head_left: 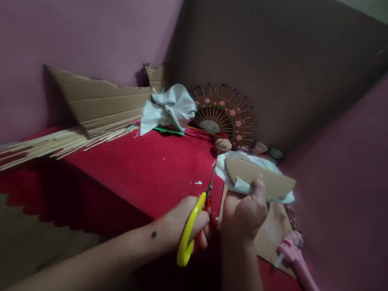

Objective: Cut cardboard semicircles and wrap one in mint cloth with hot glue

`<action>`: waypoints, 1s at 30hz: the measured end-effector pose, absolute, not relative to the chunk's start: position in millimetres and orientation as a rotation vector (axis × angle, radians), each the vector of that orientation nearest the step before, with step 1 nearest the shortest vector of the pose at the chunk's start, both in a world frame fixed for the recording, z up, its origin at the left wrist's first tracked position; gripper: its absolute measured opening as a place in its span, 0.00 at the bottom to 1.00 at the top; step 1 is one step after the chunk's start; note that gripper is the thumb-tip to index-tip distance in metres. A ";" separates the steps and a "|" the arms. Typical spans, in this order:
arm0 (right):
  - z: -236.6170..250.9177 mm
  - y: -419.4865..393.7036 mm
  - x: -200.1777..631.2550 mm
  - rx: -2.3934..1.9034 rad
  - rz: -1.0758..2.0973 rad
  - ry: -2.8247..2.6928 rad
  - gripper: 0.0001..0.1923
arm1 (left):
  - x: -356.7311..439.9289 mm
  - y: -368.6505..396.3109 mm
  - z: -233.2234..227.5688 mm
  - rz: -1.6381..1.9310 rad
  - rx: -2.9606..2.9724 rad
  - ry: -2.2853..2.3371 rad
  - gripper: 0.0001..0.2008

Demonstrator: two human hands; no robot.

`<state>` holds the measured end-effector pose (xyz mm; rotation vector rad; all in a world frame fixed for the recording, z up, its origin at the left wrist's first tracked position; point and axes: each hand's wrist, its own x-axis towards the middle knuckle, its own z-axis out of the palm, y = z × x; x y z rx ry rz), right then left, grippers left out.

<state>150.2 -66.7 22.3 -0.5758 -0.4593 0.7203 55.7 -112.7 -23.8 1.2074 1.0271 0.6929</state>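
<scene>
My left hand (193,221) is closed around a pair of scissors (187,238) with one yellow and one red handle. Their blades point away from me and look nearly together, the tips close to a pale cloth. In my right hand (245,211), palm up, lies a curved cardboard piece (261,174) backed by that pale cloth (241,184). The thumb presses on the cardboard face, and a bit of cloth folds over its near edge. The fingers underneath are hidden.
A red-covered table (139,172) bears thin wooden sticks (64,141), a crumpled pale cloth (173,106), a twine ball (223,145) and a pink glue gun (300,259) on a board (274,235). Behind stand cardboard (107,97) and a flower-decorated stick fan (230,108).
</scene>
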 end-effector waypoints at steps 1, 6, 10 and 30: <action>22.3 -66.9 149.8 -0.580 0.720 -0.450 0.19 | 56.2 -111.7 -28.4 0.719 1.225 1.008 0.14; 23.0 -67.3 148.0 -0.590 0.698 -0.423 0.20 | 58.4 -111.9 -38.0 0.783 1.305 1.025 0.22; 21.1 -66.5 148.2 -0.618 0.673 -0.457 0.20 | 56.3 -116.4 -28.8 0.755 1.323 1.108 0.25; 22.8 -61.5 167.6 -0.577 1.137 -0.529 0.23 | -48.2 -46.4 27.5 0.345 2.121 2.069 0.17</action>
